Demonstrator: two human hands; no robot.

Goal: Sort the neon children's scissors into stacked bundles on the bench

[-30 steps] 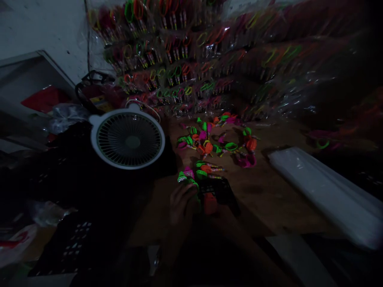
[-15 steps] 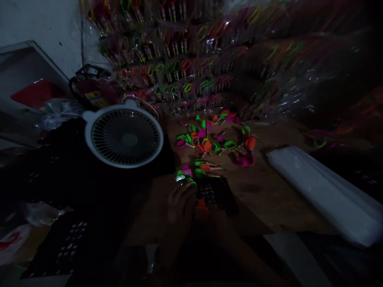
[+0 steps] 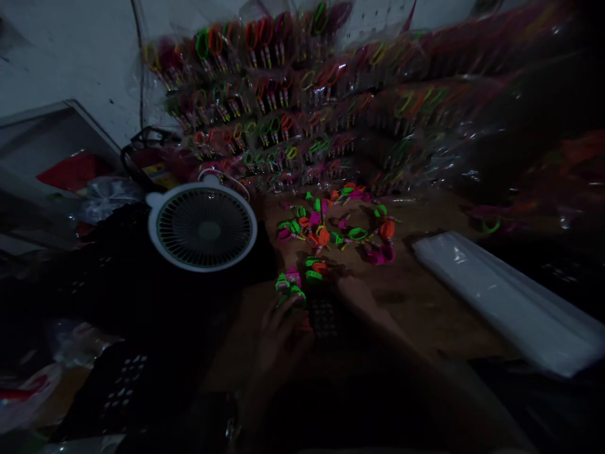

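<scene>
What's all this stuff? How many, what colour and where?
Fan: one, white-grey, left
Bagged bands: many, mixed colours, back
Loose bands: many, green, orange, pink, middle
Table: one, brown, under loose bands
Plastic bundle: one, whitish, right
Holed sheets: two or more, black, middle, lower left
Bags: several, clear, left
Unclear item: one, red, far left
Wall: one, pale, upper left
Left hand: one, shadowed, by green bands
Right hand: one, shadowed, by orange band

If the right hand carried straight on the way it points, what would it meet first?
Most likely the orange band just ahead of the right hand; dimness hides whether they touch.
</scene>
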